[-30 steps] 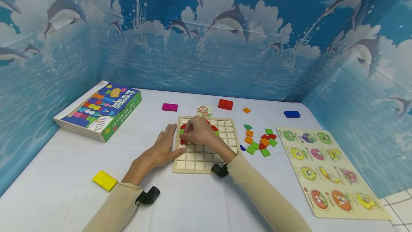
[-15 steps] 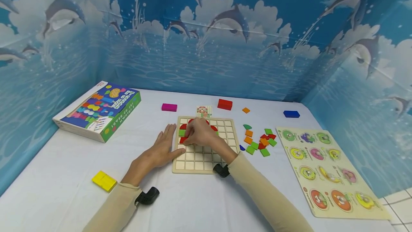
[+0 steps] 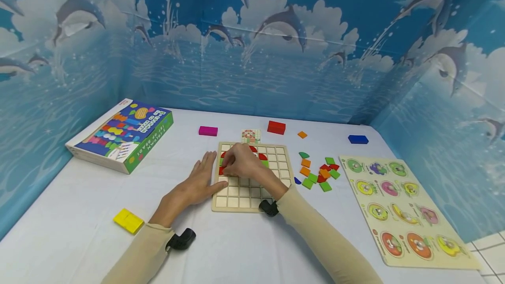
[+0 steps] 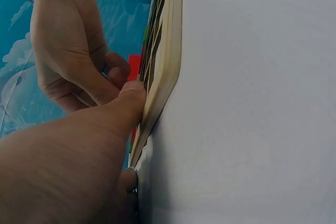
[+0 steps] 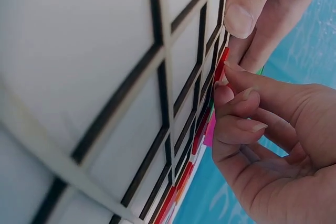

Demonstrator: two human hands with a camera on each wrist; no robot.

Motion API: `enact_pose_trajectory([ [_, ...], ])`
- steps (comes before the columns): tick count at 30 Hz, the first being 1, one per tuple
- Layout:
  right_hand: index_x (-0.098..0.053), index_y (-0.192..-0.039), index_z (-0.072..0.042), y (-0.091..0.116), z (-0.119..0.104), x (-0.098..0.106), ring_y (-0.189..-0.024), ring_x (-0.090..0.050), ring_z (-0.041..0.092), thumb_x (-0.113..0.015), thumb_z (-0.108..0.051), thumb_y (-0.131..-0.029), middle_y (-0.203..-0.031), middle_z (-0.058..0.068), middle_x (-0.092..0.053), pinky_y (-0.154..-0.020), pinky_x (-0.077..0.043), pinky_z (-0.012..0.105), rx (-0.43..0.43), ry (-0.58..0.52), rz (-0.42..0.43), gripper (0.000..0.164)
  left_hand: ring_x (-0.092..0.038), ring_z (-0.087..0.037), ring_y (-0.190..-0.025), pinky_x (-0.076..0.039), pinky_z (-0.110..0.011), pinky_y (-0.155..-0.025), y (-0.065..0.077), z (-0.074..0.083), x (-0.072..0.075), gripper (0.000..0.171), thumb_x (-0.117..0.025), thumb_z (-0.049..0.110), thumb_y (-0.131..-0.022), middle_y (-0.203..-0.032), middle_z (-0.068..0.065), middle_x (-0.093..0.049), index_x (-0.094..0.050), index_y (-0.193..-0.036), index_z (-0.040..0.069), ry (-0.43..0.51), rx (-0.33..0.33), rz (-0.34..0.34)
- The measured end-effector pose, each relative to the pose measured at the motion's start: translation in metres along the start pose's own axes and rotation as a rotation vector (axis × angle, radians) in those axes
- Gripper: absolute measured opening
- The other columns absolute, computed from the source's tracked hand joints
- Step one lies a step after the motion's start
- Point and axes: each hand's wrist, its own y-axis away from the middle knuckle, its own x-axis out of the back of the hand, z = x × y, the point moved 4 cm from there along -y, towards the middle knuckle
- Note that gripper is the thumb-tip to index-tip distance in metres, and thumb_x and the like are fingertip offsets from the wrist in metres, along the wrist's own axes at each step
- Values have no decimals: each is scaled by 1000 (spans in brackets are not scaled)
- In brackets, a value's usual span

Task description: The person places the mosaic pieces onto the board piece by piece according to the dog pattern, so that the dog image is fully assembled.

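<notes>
A pale wooden grid board (image 3: 232, 204) lies on the white table, with red and green pieces set in its far rows. My left hand (image 3: 201, 183) lies flat at the board's left side, fingers extended; its thumb (image 4: 131, 95) rests on the board's edge. Over the left part of the grid, my right hand (image 3: 244, 161) has its thumb and fingers drawn together at a red tile (image 5: 221, 65) in a left-column cell. That tile is partly hidden by the fingertips. Some pieces on the board are covered by the right hand.
Loose tiles, among them a green square (image 3: 325, 186), lie right of the board. A picture card (image 3: 251, 136) and red block (image 3: 276, 127) stand behind it. A fruit puzzle board (image 3: 410, 214) lies right, a game box (image 3: 122, 135) left, a yellow block (image 3: 129, 221) front left.
My right fingertips have shifted slightly at the left-column cell, first nearer and to the right, then back left; the red tile shows at them. The left hand stays in place.
</notes>
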Motion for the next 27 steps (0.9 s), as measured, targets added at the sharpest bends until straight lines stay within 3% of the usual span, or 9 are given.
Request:
enact_pose_trajectory([
  [5,-83,-91,0,4,3,1,-68,-62,10,-87,2,-88,-80,4,-74,-62,-52,20,23,3,11,5,5,-40,-167,-3,-59,-134,-1,2,-1,102,-66,42,-107,-180,-23,4,0,-172,0,1,13,-10],
  [9,-84,-96,0,10,4,10,-67,-61,9,-87,-1,-89,-79,4,-74,-61,-51,20,100,-6,36,7,5,-41,-167,-2,-59,-134,-1,2,0,103,-67,42,-107,-180,-23,4,0,-172,0,-7,17,-6],
  [14,-83,-105,0,35,23,48,-72,-64,13,-86,-8,-93,-84,3,-76,-68,-56,26,212,2,61,15,5,-39,-167,-1,-57,-134,-2,3,-1,103,-68,42,-106,-180,-23,3,0,-172,0,-12,20,-2],
  [16,-83,-107,0,51,41,69,-75,-65,15,-85,-10,-94,-87,3,-76,-72,-58,30,201,21,67,17,6,-38,-167,-1,-56,-135,-2,4,-1,104,-68,43,-106,-180,-22,3,0,-172,1,-8,28,-3],
  [19,-83,-106,-1,74,77,99,-79,-65,18,-85,-10,-94,-89,3,-76,-73,-58,32,111,72,74,15,6,-39,-167,-1,-56,-135,-2,4,-2,104,-68,42,-106,-180,-22,3,1,-172,1,1,37,-3],
  [24,-82,-108,0,105,144,139,-80,-62,22,-84,-9,-94,-87,6,-74,-71,-54,32,-138,160,103,16,7,-39,-167,-1,-57,-134,-1,4,-2,105,-69,41,-105,-180,-22,5,1,-172,2,10,51,-4],
  [27,-80,-113,1,120,171,153,-83,-62,24,-84,-10,-95,-91,10,-74,-75,-56,33,-285,174,110,22,7,-40,-167,-1,-58,-134,0,4,-2,105,-69,42,-106,-180,-22,7,2,-172,2,15,53,-11],
])
